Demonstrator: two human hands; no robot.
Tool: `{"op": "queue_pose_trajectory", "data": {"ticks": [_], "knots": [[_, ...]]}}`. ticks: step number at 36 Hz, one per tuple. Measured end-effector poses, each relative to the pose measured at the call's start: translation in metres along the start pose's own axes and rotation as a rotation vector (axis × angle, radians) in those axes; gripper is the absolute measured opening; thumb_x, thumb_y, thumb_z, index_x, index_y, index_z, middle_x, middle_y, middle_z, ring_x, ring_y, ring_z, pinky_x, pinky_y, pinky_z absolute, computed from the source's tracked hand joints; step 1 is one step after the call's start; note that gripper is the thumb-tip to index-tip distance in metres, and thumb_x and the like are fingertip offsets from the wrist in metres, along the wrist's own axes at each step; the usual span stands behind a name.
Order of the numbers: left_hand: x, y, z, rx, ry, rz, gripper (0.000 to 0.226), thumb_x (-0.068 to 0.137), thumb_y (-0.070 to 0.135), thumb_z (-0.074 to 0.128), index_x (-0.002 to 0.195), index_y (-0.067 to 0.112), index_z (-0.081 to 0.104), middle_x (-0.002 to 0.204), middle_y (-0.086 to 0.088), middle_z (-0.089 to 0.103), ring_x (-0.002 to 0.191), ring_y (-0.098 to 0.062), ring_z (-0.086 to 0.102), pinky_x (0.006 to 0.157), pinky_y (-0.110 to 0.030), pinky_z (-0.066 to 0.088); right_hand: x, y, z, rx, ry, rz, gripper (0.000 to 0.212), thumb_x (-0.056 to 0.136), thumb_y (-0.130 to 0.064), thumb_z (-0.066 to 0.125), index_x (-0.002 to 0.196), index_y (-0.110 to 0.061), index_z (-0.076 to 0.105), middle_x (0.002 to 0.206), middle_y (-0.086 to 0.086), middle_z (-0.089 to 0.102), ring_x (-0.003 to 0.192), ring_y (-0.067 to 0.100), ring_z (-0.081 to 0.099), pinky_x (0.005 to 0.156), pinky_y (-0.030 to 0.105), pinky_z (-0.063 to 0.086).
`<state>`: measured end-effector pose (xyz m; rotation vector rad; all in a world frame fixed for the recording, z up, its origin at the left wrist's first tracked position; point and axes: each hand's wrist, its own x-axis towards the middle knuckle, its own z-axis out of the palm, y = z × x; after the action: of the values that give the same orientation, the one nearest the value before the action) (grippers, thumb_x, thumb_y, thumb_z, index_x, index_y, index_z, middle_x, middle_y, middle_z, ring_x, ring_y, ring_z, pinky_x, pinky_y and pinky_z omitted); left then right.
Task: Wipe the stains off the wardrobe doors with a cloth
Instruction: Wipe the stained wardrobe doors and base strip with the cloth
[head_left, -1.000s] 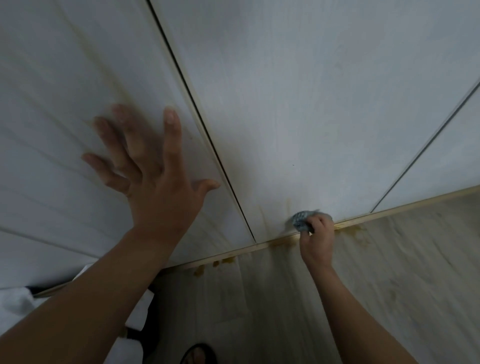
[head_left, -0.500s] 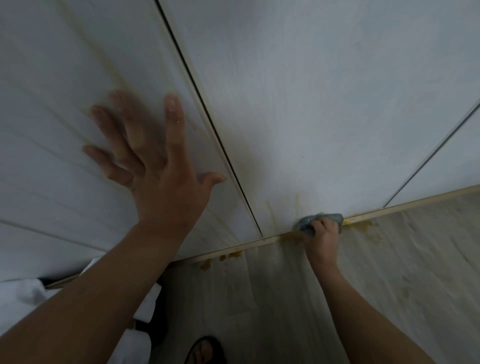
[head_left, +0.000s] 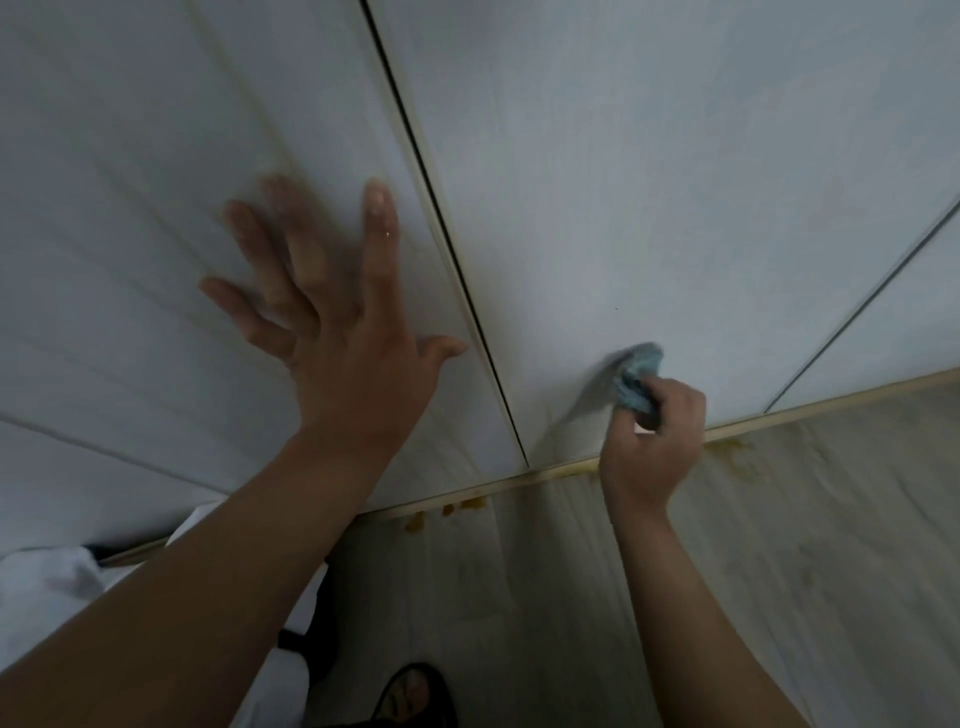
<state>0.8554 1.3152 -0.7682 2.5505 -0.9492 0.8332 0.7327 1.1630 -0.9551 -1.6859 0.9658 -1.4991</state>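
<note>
Gripping blue cloth (head_left: 636, 382) in my right hand (head_left: 652, 449), left hand (head_left: 345, 338) flat at 9 o'clock, I'd rub wardrobe door (head_left: 623, 197) base firmly.

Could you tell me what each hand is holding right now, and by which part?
The right hand grips a bunched blue cloth by its lower part; the rest sticks out above the fingers. The left hand holds nothing, spread against the wardrobe door.

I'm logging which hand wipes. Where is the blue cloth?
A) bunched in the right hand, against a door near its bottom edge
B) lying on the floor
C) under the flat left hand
A: the right hand grips the bunched blue cloth against the wardrobe door just above its bottom edge; the left hand lies flat on the neighbouring door, holding nothing.
</note>
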Motion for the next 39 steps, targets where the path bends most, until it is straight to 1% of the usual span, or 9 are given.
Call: {"op": "queue_pose_trajectory", "data": {"ticks": [4, 7, 9, 13, 18, 23, 28, 32, 39], "knots": [[0.000, -0.002, 0.003, -0.025, -0.031, -0.001, 0.127, 0.066, 0.084, 0.049, 0.155, 0.037, -0.029, 0.160, -0.044, 0.010, 0.146, -0.069, 0.007, 0.105, -0.088, 0.010, -0.008, -0.001, 0.026, -0.058, -0.085, -0.169, 0.025, 0.074, 0.009, 0.065, 0.098, 0.004, 0.068, 0.104, 0.020, 0.059, 0.097, 0.032, 0.053, 0.088, 0.027, 0.043], [0.000, 0.002, 0.001, 0.004, 0.024, -0.006, 0.126, 0.070, 0.092, 0.048, 0.159, 0.024, -0.008, 0.155, -0.048, 0.017, 0.141, -0.072, 0.014, 0.104, -0.090, 0.008, -0.026, 0.030, 0.030, -0.159, -0.152, -0.229, 0.025, 0.073, 0.002, 0.059, 0.098, -0.002, 0.061, 0.107, 0.014, 0.053, 0.094, 0.033, 0.049, 0.086, 0.035, 0.039], [0.001, 0.003, 0.001, 0.021, 0.068, 0.012, 0.118, 0.073, 0.095, 0.041, 0.158, 0.020, 0.006, 0.151, -0.051, 0.022, 0.138, -0.075, 0.020, 0.102, -0.089, 0.011, -0.043, 0.055, 0.025, -0.235, -0.265, -0.167, 0.022, 0.073, -0.003, 0.058, 0.095, -0.002, 0.060, 0.107, 0.015, 0.054, 0.094, 0.036, 0.051, 0.085, 0.039, 0.040], [0.001, 0.003, 0.001, 0.090, 0.076, 0.026, 0.130, 0.064, 0.089, 0.062, 0.159, 0.020, 0.005, 0.152, -0.050, 0.023, 0.138, -0.074, 0.020, 0.104, -0.087, 0.011, -0.056, 0.078, 0.011, -0.297, -0.489, 0.055, 0.025, 0.071, 0.011, 0.071, 0.093, 0.000, 0.064, 0.103, 0.018, 0.059, 0.099, 0.038, 0.054, 0.083, 0.049, 0.053], [0.001, 0.005, 0.001, 0.079, 0.071, 0.014, 0.127, 0.064, 0.088, 0.062, 0.157, 0.018, 0.011, 0.151, -0.051, 0.021, 0.138, -0.074, 0.018, 0.104, -0.087, 0.007, -0.046, 0.046, 0.009, -0.142, -0.307, -0.035, 0.023, 0.078, 0.009, 0.068, 0.101, 0.005, 0.068, 0.106, 0.020, 0.062, 0.101, 0.033, 0.058, 0.090, 0.032, 0.049], [0.002, 0.006, 0.001, 0.060, 0.056, -0.007, 0.123, 0.068, 0.091, 0.053, 0.157, 0.018, 0.008, 0.151, -0.052, 0.018, 0.138, -0.076, 0.016, 0.103, -0.089, 0.007, -0.045, 0.034, 0.025, -0.089, -0.264, -0.199, 0.023, 0.077, 0.009, 0.068, 0.099, 0.005, 0.069, 0.105, 0.019, 0.061, 0.099, 0.031, 0.056, 0.085, 0.035, 0.050], [0.002, 0.005, 0.002, 0.103, 0.069, 0.002, 0.132, 0.060, 0.088, 0.067, 0.157, 0.018, 0.010, 0.151, -0.052, 0.022, 0.138, -0.075, 0.019, 0.104, -0.087, 0.009, -0.072, 0.085, 0.023, -0.277, -0.488, 0.041, 0.023, 0.071, 0.010, 0.071, 0.093, 0.002, 0.067, 0.104, 0.019, 0.060, 0.100, 0.034, 0.052, 0.083, 0.043, 0.052], [0.002, 0.004, 0.000, 0.078, 0.068, -0.006, 0.124, 0.067, 0.097, 0.048, 0.157, 0.020, 0.009, 0.152, -0.050, 0.022, 0.139, -0.074, 0.019, 0.105, -0.087, 0.010, -0.077, 0.115, 0.010, -0.366, -0.653, 0.165, 0.030, 0.067, 0.017, 0.071, 0.095, 0.005, 0.071, 0.103, 0.021, 0.063, 0.101, 0.044, 0.058, 0.092, 0.034, 0.042], [0.003, 0.004, 0.003, 0.137, 0.065, 0.002, 0.136, 0.057, 0.088, 0.070, 0.157, 0.017, 0.010, 0.151, -0.051, 0.023, 0.137, -0.075, 0.020, 0.103, -0.089, 0.011, -0.058, 0.086, 0.011, -0.247, -0.395, -0.105, 0.020, 0.077, 0.003, 0.068, 0.097, 0.003, 0.071, 0.104, 0.018, 0.065, 0.101, 0.032, 0.056, 0.092, 0.035, 0.045]]}}
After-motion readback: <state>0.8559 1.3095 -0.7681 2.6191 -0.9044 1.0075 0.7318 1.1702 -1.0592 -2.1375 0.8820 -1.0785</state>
